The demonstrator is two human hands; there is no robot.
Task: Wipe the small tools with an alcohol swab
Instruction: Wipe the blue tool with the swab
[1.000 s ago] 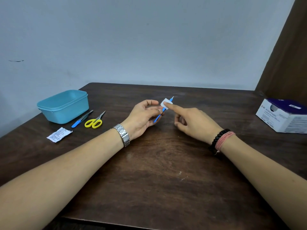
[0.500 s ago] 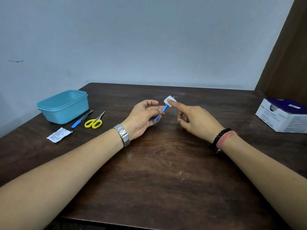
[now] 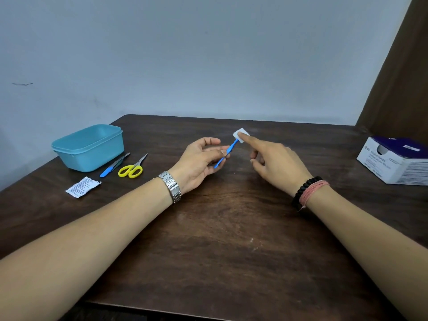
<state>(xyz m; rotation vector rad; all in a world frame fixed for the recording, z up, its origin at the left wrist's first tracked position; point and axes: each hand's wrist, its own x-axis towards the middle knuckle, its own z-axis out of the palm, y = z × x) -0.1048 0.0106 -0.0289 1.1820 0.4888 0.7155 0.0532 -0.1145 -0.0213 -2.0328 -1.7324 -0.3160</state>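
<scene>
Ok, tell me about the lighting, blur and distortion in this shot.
Head view: soft, even light, with only faint shadows under the arms on the table; wide-angle bending curves the table's far edge; a dull sheen near the swab; print on the white box is too blurred to read.

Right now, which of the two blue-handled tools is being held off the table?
The blue-handled tool pinched in the left hand, its tip inside the white swab. The other blue-handled tool lies on the table beside the yellow scissors.
</scene>
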